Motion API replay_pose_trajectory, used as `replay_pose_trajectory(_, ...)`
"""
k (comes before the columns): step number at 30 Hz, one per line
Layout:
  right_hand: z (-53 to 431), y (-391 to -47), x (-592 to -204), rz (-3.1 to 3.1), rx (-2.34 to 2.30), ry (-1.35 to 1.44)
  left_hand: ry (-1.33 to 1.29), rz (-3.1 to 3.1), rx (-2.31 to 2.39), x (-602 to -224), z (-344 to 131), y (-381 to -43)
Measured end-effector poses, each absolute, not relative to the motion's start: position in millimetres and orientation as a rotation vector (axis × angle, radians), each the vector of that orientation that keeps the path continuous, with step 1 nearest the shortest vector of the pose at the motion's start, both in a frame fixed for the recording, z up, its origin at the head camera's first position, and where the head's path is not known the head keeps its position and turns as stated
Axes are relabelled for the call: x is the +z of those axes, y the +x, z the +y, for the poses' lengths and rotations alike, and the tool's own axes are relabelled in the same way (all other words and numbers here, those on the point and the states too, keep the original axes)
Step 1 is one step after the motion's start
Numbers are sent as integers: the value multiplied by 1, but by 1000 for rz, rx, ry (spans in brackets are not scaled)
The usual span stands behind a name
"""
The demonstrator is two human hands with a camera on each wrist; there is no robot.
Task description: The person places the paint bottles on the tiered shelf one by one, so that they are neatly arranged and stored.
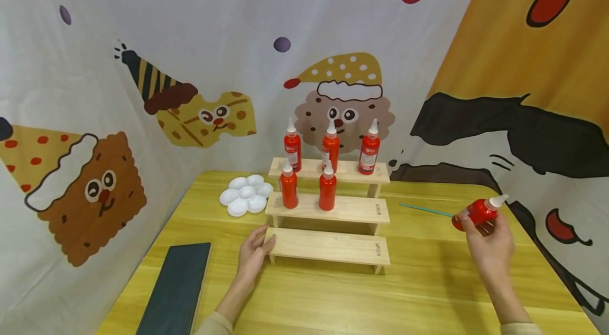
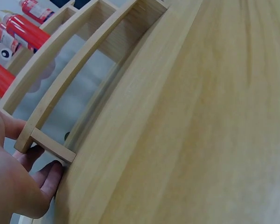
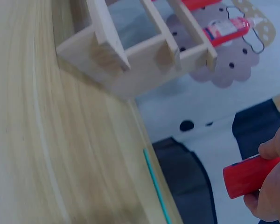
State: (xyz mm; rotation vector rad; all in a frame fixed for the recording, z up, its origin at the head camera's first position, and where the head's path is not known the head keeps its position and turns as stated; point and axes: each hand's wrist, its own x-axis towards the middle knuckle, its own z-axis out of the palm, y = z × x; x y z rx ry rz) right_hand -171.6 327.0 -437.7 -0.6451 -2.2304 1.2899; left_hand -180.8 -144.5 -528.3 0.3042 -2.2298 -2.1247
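Note:
A three-tier wooden stand (image 1: 328, 245) stands on the table. My left hand (image 1: 254, 253) grips the left end of its lowest step, the thumb over the top edge and the fingers beside the end leg (image 2: 53, 145). Three red bottles with white nozzle caps stand on the top step, one of them at its right end (image 1: 369, 150). The middle step bears two more, a left one (image 1: 288, 187) and a centre one (image 1: 327, 189). Off to the right, my right hand (image 1: 492, 245) holds another red bottle (image 1: 477, 212) tilted above the table, its nozzle pointing right.
A white flower-shaped palette (image 1: 247, 193) lies left of the stand. Nearer on the left is a dark flat board (image 1: 176, 287). A thin teal stick (image 1: 425, 210) lies right of the stand. Behind the table (image 1: 418, 292) hangs a printed cloth (image 1: 228, 23).

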Motion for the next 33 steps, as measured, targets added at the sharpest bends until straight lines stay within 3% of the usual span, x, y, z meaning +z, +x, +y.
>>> replay_pose_trajectory(17,268,-176,-411,-2192,1436,-305,287,-2238,-2133,-530,-145,-180)
replay_pose_trajectory(33,218,-200,-414,-2329,1498,20,277,-2227,-2128,-532,-143,-181)
